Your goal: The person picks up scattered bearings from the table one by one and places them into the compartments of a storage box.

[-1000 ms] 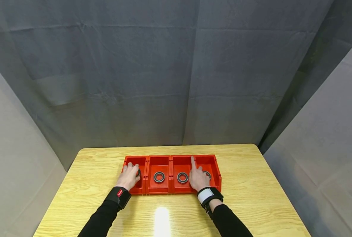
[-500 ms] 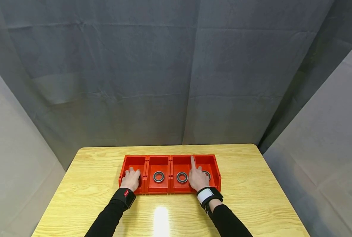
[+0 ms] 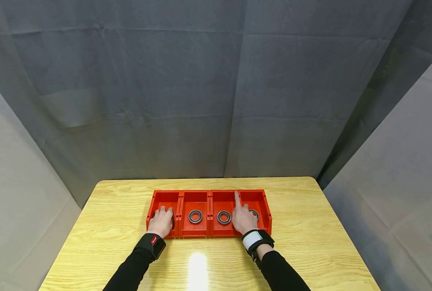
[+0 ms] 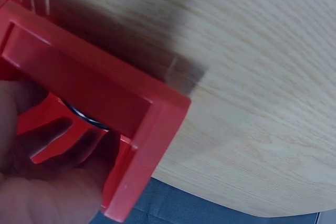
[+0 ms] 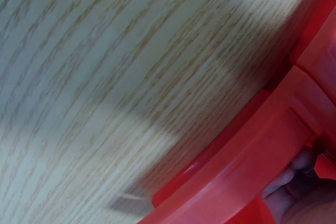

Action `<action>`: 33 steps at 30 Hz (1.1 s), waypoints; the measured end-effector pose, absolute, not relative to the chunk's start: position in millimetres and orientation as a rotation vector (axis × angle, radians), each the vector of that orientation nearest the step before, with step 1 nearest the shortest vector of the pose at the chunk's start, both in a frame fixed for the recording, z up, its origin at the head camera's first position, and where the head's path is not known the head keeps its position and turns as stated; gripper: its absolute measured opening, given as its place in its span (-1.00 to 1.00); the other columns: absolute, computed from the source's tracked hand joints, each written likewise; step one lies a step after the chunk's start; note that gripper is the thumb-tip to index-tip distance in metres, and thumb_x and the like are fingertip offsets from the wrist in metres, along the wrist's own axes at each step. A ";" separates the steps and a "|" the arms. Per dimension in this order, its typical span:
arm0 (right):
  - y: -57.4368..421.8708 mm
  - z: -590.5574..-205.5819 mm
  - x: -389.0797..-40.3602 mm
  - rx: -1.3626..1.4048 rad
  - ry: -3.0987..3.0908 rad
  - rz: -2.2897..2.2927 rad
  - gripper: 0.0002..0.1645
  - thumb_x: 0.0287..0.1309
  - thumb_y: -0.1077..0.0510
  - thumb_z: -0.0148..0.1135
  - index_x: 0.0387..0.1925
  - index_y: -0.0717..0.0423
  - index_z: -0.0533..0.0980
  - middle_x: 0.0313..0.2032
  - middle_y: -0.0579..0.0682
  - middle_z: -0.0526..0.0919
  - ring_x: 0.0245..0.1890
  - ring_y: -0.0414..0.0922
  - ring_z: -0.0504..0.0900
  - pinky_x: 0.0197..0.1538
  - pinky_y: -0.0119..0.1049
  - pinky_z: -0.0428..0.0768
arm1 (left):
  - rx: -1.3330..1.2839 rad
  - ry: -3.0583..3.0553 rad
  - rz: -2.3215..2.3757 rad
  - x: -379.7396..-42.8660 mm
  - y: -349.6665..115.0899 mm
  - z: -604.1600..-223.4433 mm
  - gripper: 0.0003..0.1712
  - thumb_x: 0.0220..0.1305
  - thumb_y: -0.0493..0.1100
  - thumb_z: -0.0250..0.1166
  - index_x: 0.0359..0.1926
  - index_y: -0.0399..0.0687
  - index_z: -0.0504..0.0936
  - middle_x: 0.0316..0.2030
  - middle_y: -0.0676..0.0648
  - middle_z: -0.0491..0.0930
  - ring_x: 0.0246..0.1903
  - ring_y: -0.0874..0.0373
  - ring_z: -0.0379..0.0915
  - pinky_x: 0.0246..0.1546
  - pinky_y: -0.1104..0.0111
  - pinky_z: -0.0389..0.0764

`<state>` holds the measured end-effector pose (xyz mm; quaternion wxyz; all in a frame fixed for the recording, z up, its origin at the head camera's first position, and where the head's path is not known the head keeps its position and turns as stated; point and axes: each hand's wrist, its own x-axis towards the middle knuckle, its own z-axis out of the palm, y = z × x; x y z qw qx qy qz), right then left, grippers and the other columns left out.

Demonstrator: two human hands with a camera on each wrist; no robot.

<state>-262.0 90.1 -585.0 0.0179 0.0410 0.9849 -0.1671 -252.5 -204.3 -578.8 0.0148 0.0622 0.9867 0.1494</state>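
A row of red plastic bins (image 3: pixel 195 194) lies on the table. My left hand (image 3: pixel 160 223) reaches into the far-left bin. In the left wrist view its thumb and bent fingers (image 4: pixel 86 150) span a bearing (image 4: pixel 84 116), partly hidden behind the bin wall. My right hand (image 3: pixel 244 220) lies over the divider between the two right-hand bins, index finger straight along it, other fingers curled down into the far-right bin. One bearing (image 3: pixel 195 216) lies flat in the second bin, another bearing (image 3: pixel 223 217) in the third. A partly covered bearing (image 3: pixel 254 214) shows beside my right hand.
The light wood table (image 3: pixel 292 226) extends around the bins, with a bright reflection (image 3: pixel 198 266) in front of them. A grey curtain (image 3: pixel 165 101) hangs behind, and pale cloth panels (image 3: pixel 12 182) stand at both sides.
My left hand has drawn back toward the near end of the far-left bin, and the bearing beside it is now covered in the head view. My right hand has stayed in place.
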 end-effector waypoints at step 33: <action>95.1 -580.7 -260.6 0.067 3.052 -0.522 -0.13 0.41 0.01 0.10 0.60 -0.13 -0.05 -0.20 0.29 0.58 -0.63 0.03 0.45 -0.38 0.06 0.62 | 0.307 3.326 0.584 -207.6 -229.7 -568.0 -0.45 0.28 -0.14 0.33 0.22 -0.33 0.52 0.26 -0.44 0.43 0.41 -0.38 0.19 0.45 -0.19 0.18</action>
